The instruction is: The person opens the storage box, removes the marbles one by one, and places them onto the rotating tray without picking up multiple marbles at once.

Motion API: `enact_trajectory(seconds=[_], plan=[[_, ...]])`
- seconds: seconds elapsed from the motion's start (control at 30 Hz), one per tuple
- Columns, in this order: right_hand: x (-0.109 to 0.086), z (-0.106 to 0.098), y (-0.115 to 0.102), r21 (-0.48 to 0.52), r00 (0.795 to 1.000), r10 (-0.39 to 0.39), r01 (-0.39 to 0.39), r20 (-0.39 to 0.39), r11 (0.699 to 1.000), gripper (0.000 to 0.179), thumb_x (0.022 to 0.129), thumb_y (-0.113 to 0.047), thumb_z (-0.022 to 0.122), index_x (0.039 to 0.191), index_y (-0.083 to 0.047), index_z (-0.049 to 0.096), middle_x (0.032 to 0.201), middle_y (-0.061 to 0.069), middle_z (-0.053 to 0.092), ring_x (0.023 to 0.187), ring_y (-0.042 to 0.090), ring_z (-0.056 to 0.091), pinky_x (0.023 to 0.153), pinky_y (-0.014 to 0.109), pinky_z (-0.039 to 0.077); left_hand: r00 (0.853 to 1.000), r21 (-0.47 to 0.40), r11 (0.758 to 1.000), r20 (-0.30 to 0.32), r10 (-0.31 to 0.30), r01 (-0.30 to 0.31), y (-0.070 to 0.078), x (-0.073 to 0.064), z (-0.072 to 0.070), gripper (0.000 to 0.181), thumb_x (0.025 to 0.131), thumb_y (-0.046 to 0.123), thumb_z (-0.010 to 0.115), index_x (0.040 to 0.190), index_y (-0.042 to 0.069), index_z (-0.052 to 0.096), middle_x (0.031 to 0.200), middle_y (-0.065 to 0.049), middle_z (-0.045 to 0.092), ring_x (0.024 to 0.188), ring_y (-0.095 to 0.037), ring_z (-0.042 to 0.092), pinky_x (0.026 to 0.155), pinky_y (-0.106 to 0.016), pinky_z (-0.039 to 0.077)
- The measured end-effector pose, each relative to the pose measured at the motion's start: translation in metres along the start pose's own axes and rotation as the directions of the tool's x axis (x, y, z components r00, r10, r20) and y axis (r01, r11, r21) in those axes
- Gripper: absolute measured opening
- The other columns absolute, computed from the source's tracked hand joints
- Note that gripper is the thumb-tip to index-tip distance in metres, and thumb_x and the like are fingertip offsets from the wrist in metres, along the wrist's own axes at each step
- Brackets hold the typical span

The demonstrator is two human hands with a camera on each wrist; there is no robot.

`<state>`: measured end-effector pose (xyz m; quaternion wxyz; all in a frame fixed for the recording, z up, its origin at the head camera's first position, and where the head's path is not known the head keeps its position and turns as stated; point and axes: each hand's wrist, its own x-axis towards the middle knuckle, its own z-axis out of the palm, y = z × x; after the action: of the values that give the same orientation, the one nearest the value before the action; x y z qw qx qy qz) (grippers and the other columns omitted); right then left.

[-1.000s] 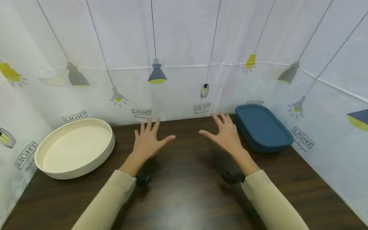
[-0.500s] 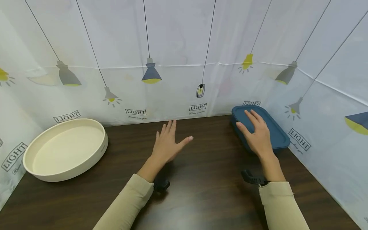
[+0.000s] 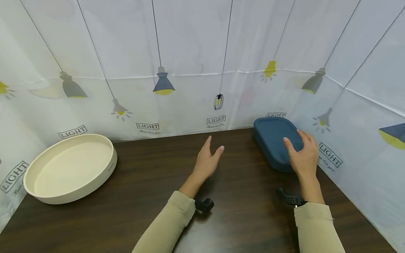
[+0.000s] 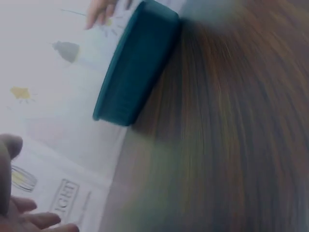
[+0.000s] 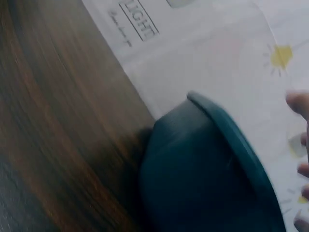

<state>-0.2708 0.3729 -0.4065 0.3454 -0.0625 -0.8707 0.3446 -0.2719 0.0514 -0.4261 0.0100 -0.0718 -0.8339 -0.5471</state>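
A blue lidded box (image 3: 273,138) stands at the back right of the dark wooden table in the head view. My right hand (image 3: 305,156) is over its front right part, thumb and fingers spread apart; contact with the lid cannot be made out. The right wrist view has the box's side wall (image 5: 193,169) close up, with fingertips (image 5: 300,104) at the right edge. My left hand (image 3: 205,164) hovers over the table left of the box, thumb apart from the fingers, holding nothing. In the left wrist view the box (image 4: 137,63) lies ahead, blurred.
A round cream tray (image 3: 71,168) with a low rim stands at the far left of the table (image 3: 152,196). A white curtain (image 3: 190,42) printed with lamps hangs behind and on both sides, close to the box. Each wrist wears a black strap.
My right hand has moved right, from beside the blue box to over its lid. The left hand has swung right towards the box and turned more edge-on. The head view has shifted slightly right.
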Motion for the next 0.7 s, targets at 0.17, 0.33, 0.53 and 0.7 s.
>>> enact_trajectory(seconds=[0.17, 0.33, 0.53, 0.7], plan=[[-0.003, 0.0, 0.014, 0.044, 0.981, 0.175, -0.172, -0.084, 0.984, 0.054, 0.098, -0.04, 0.062, 0.141, -0.007, 0.058, 0.147, 0.021, 0.055, 0.139, 0.044, 0.043, 0.12, 0.061, 0.022, 0.994, -0.151, 0.988, -0.095, -0.057, 0.042, -0.003, 0.007, 0.018, 0.069, 0.103, 0.04, 0.053, 0.161, 0.017, 0.025, 0.163, -0.015, 0.035, 0.148, -0.037, 0.039, 0.117, -0.054, 0.039], [-0.005, -0.002, 0.025, 0.105, 0.939, 0.336, -0.328, -0.074, 0.939, 0.058, 0.1, -0.043, 0.059, 0.147, -0.01, 0.054, 0.154, 0.015, 0.049, 0.146, 0.035, 0.038, 0.125, 0.053, 0.021, 0.994, -0.189, 0.981, -0.087, -0.071, 0.054, 0.0, 0.013, 0.039, 0.069, 0.101, 0.04, 0.056, 0.161, 0.017, 0.028, 0.162, -0.014, 0.037, 0.147, -0.035, 0.041, 0.117, -0.052, 0.039], [-0.003, -0.006, 0.032, 0.245, 0.851, 0.525, -0.506, -0.016, 0.827, 0.062, 0.099, -0.046, 0.058, 0.154, -0.02, 0.045, 0.162, 0.001, 0.04, 0.154, 0.018, 0.026, 0.128, 0.039, 0.02, 0.997, -0.226, 0.973, -0.05, -0.063, 0.05, 0.008, 0.021, 0.068, 0.071, 0.098, 0.045, 0.06, 0.159, 0.022, 0.032, 0.162, -0.009, 0.039, 0.145, -0.033, 0.044, 0.117, -0.049, 0.041], [-0.003, -0.009, 0.037, 0.294, 0.803, 0.595, -0.576, 0.03, 0.763, 0.061, 0.102, -0.038, 0.055, 0.158, -0.025, 0.035, 0.166, -0.002, 0.031, 0.155, 0.014, 0.02, 0.128, 0.033, 0.017, 0.999, -0.297, 0.955, -0.043, -0.013, -0.001, 0.013, 0.019, 0.094, 0.069, 0.097, 0.043, 0.062, 0.157, 0.023, 0.036, 0.16, -0.011, 0.043, 0.143, -0.033, 0.047, 0.116, -0.048, 0.042]])
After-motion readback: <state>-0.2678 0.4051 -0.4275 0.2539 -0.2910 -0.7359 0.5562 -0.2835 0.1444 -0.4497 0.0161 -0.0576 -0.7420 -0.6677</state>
